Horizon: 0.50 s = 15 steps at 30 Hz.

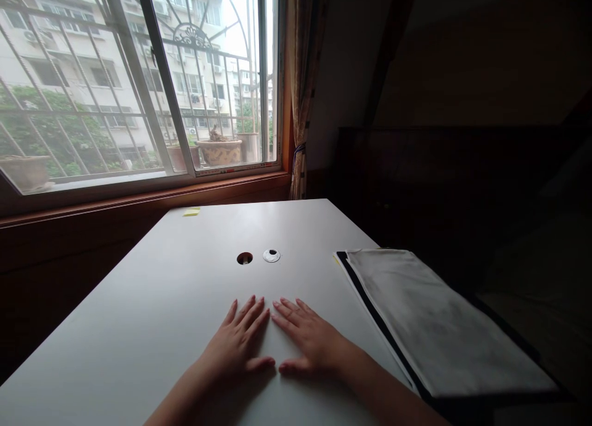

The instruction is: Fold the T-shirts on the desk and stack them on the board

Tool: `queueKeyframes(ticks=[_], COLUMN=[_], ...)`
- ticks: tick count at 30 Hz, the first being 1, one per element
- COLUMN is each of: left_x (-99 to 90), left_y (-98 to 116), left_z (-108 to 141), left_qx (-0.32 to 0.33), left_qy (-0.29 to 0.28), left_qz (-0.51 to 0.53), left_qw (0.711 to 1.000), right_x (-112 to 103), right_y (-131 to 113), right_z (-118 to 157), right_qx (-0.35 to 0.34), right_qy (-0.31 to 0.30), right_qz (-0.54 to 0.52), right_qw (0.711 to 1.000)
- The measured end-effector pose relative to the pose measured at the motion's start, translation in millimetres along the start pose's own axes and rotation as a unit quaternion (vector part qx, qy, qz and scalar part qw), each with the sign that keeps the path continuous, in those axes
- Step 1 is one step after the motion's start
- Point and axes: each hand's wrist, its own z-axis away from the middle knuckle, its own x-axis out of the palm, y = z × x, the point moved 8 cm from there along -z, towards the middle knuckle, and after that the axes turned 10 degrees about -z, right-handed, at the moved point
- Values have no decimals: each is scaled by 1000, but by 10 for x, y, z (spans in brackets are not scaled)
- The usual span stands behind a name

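The left hand (235, 343) and the right hand (317, 339) rest palm down on the smooth white tabletop (152, 303), fingers spread and extended, clenched around nothing and grasping nothing; the thumbs point toward each other with a narrow gap between them. Just beyond the fingertips, a dark round hole (245, 258) is cut in the tabletop, and to its right lies a round white cover with a dark opening (271, 255), lying flat. To the right of the right hand, a flat grey-white folded cloth (444, 321) with black edging beneath it lies along the table's right side. A small yellow paper strip (191, 211) sits near the far left edge, toward the window (198, 81). If the hands slid forward, a fingertip could dip into the hole or nudge the cover, should it be loose, which cannot be told from here. A rightward sweep of the right forearm could catch the cloth's near edge and drag it askew or off the side, since it appears to lie unfastened.
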Motion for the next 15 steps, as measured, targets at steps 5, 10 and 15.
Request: queueKeyframes(ticks=[5,10,15], left_x=[-10,2,1], left_y=[6,13,12], left_z=[-2,-14,-22], left_qx=[-6,-10,-18], left_qy=[-17,-39,-53], left_qz=[5,12,5], left_qw=[1000,999,998], right_x=[-9,-34,-35], right_y=[-12,-31,-22], right_z=[-6,-3,-10], right_qx=[3,8,16], right_qy=[2,8,5], right_qz=[-1,1,3], right_qw=[1000,1000,1000])
